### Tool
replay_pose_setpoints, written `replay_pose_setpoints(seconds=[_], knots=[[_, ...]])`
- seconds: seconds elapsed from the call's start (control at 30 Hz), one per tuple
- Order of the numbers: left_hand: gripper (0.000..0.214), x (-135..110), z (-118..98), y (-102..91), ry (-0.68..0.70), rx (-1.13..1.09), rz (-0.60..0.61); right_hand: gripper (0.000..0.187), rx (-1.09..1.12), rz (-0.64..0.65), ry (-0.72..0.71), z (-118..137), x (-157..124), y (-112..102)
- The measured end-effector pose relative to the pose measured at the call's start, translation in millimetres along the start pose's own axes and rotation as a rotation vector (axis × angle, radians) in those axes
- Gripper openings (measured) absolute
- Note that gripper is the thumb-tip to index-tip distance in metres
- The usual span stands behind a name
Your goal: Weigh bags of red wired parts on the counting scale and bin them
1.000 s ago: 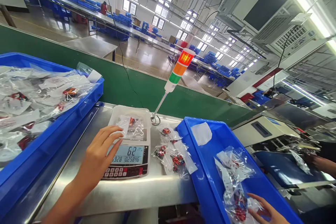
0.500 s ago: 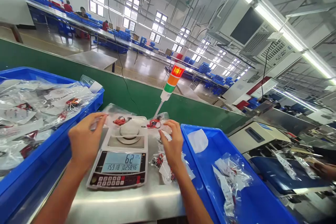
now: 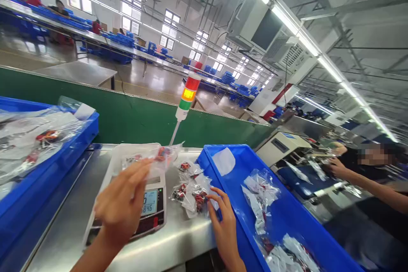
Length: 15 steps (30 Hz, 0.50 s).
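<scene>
Left hand: the left hand (image 3: pixel 121 204) is over the scale (image 3: pixel 149 208), fingers spread out.
Left grip: I cannot tell if it is closed on the clear bag (image 3: pixel 162 155).
Clear bag: on top of the scale, with red parts inside, lying on a clear tray (image 3: pixel 127 157).
Right hand: the right hand (image 3: pixel 225 225) is just right of the scale.
Right grip: open, fingertips (image 3: pixel 212 197) touching the small bags (image 3: pixel 191 191).
Small bags: beside the scale, on the steel desk (image 3: pixel 178 238).
Blue bins: one blue bin (image 3: pixel 255 148) right of the scale, another blue bin (image 3: pixel 92 123) left of it, both holding bags.
Co-worker: a co-worker's hand (image 3: pixel 338 168) is far right of the scale.
</scene>
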<state>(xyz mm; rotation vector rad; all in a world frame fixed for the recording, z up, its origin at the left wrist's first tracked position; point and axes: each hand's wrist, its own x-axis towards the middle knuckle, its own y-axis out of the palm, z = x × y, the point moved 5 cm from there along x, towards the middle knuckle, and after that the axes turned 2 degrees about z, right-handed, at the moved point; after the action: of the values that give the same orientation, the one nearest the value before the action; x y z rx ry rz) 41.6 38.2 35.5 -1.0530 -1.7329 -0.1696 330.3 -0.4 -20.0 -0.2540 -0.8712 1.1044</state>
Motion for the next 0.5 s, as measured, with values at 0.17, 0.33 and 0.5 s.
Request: replay_pose_setpoints(seconds=[0.17, 0.33, 0.5], knots=[[0.019, -47, -62, 127.8, 0.169, -0.063, 0.815, 0.030, -0.305, -0.115, 0.160, -56, -17, -108], [0.029, -124, -63, 144.0, 0.050, -0.110, 1.192, 0.037, -0.613, 0.168, 0.561, -151, -19, -168], [0.034, -125, -62, 110.7, 0.050, -0.263, 1.027, 0.057, -0.700, 0.286, 0.760, -214, -10, -145]])
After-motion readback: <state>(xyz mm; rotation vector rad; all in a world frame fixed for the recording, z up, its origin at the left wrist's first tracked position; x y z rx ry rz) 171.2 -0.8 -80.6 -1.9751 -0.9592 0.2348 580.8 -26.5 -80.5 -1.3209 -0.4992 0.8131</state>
